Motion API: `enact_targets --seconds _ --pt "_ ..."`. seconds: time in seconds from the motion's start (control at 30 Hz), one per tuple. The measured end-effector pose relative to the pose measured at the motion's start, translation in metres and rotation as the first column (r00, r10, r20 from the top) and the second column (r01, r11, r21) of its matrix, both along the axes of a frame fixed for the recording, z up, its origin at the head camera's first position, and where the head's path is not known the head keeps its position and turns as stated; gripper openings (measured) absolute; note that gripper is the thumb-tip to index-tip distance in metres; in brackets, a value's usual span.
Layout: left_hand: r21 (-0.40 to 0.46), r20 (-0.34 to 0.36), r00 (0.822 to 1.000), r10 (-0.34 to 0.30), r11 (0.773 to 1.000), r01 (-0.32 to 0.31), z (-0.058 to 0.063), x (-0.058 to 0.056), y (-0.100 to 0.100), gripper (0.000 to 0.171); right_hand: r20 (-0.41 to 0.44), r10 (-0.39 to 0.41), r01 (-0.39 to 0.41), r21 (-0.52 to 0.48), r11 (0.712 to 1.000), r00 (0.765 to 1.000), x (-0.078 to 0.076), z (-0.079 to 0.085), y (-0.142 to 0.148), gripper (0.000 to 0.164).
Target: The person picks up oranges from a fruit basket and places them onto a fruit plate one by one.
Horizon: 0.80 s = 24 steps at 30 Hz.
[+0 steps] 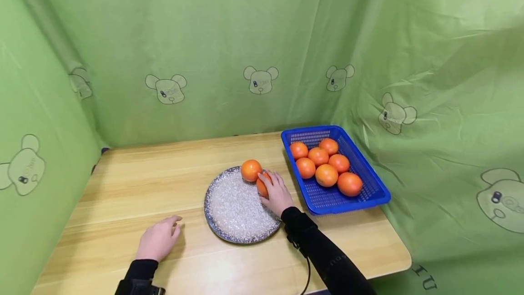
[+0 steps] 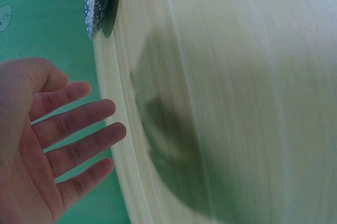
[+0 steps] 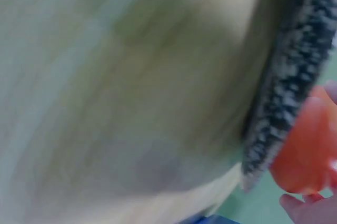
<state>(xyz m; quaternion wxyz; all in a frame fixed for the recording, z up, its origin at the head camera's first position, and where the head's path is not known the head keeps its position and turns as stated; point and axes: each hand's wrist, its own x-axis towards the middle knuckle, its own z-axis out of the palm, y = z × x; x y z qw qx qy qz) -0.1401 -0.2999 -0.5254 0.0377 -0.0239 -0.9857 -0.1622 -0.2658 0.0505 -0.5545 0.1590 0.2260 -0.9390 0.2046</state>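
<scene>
My right hand (image 1: 278, 195) grips an orange (image 1: 263, 185) at the right rim of a round speckled plate (image 1: 241, 213). Beside it on the plate, toward the back, sits another orange (image 1: 251, 170). In the right wrist view the held orange (image 3: 305, 153) shows behind the plate's dark speckled edge (image 3: 287, 82), with fingertips around it. My left hand (image 1: 158, 239) hovers over the table left of the plate, holding nothing. Its fingers (image 2: 79, 148) are spread and relaxed in the left wrist view.
A blue plastic basket (image 1: 370, 174) with several oranges (image 1: 326, 175) stands right of the plate. The wooden table (image 1: 135, 185) reaches green curtains (image 1: 213, 117) at the back and sides. A thin black cable (image 1: 308, 272) hangs from the right wrist.
</scene>
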Motion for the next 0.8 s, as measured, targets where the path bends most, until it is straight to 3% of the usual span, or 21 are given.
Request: enact_targets --seconds 0.23,0.37,0.47,0.57,0.63,0.7,0.8 --pt "0.002 -0.004 1.000 0.004 1.000 -0.004 0.001 -0.002 -0.002 0.027 -0.021 0.117 -0.116 0.043 0.992 0.993 0.016 0.038 0.005 0.068" --pt "0.004 0.001 1.000 0.014 1.000 -0.014 0.001 -0.002 -0.004 0.029 -0.065 0.212 -0.206 0.090 0.974 0.975 0.030 0.081 0.019 0.055" --pt "0.004 0.009 1.000 0.020 1.000 -0.020 0.001 -0.002 -0.005 0.029 -0.072 0.249 -0.241 0.099 0.965 0.966 0.031 0.121 0.040 0.045" --pt "0.003 0.015 1.000 0.024 1.000 -0.024 0.000 -0.002 -0.006 0.030 -0.034 0.229 -0.226 0.075 0.971 0.973 0.018 0.157 0.064 0.038" --pt "0.003 0.015 1.000 0.027 1.000 -0.027 0.000 -0.002 -0.007 0.030 0.010 0.178 -0.178 0.081 0.981 0.984 0.001 0.172 0.077 0.037" --pt "0.001 0.010 1.000 0.029 1.000 -0.029 0.000 -0.002 -0.008 0.029 0.087 0.130 -0.138 0.096 0.986 0.988 -0.022 0.178 0.086 0.037" --pt "0.004 0.010 1.000 0.028 1.000 -0.028 0.000 0.000 -0.009 0.029 0.218 0.095 -0.126 0.135 0.983 0.971 -0.058 0.166 0.091 0.036"
